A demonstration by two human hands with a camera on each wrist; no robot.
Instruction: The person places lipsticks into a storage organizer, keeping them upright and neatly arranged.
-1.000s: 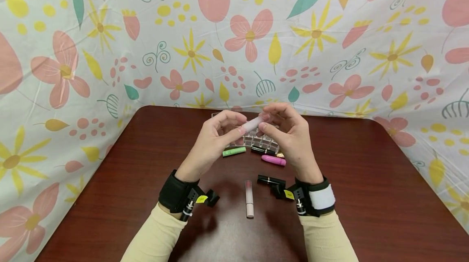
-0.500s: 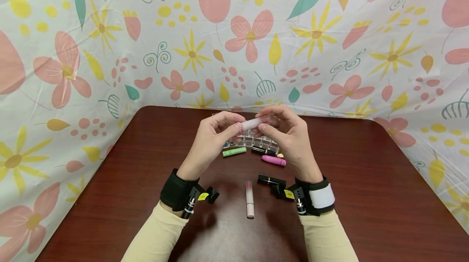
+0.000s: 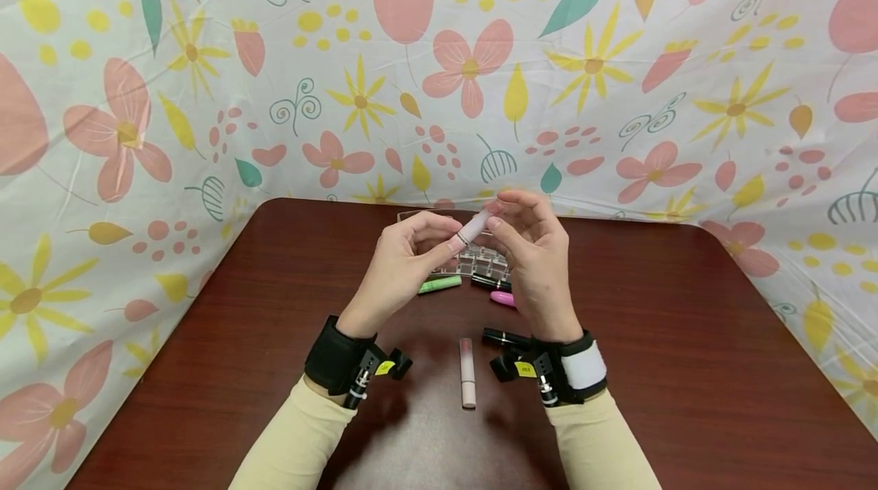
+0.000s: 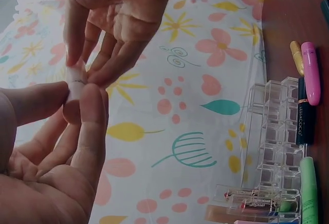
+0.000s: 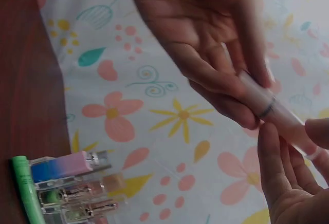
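Note:
A pale pink lip gloss tube [image 3: 473, 228] is held up in the air, tilted, between both hands. My left hand [image 3: 401, 265] pinches its lower left end between thumb and fingers. At the upper right end, my right hand [image 3: 542, 269] grips it with thumb and fingertips. A dark thin ring shows round the tube [image 5: 281, 121] in the right wrist view; both ends are partly hidden by fingers. Below the hands, a second lip gloss tube [image 3: 467, 373] with a pale pink cap lies on the table.
Behind the hands stands a clear compartment organizer [image 4: 275, 136] with several cosmetics in one end. Along its front lie a green tube [image 3: 440, 284], a black tube [image 3: 490, 282], a magenta tube [image 4: 311, 72] and a gold tube [image 4: 297, 58]. Another black tube [image 3: 504, 337] lies near the right wrist.
The right hand and wrist have shifted left, covering part of the magenta tube. The held lip gloss tube, nearly level half a second ago, now tilts more steeply with its right end up.

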